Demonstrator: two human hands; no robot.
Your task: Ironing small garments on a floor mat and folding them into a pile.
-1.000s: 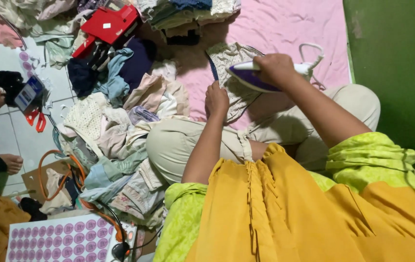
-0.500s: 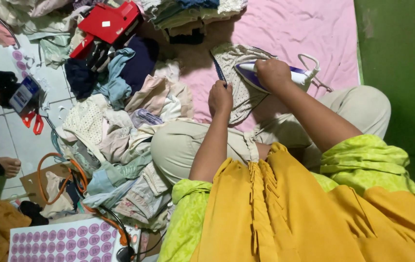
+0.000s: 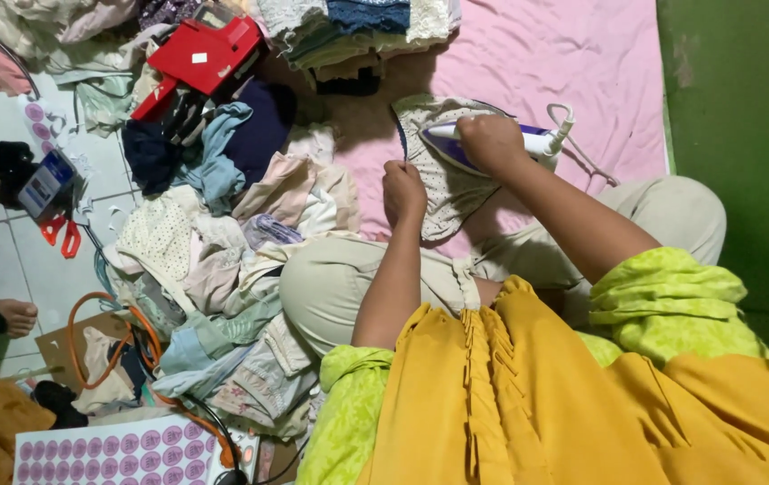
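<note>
The right hand [image 3: 490,144] grips the iron [image 3: 492,146] on a small cloth [image 3: 443,184]; the left hand [image 3: 402,190] pins its edge. Folded stack [image 3: 357,27] beyond, unpressed pile [image 3: 223,242] left.

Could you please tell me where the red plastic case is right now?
In the head view, the red plastic case lies at the upper left on the heap of mixed clothes, left of the stack of folded garments.

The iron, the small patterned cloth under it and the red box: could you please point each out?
iron [image 3: 542,141]: head view, white rear end.
patterned cloth [image 3: 443,193]: head view, middle.
red box [image 3: 205,56]: head view, lid.
</note>
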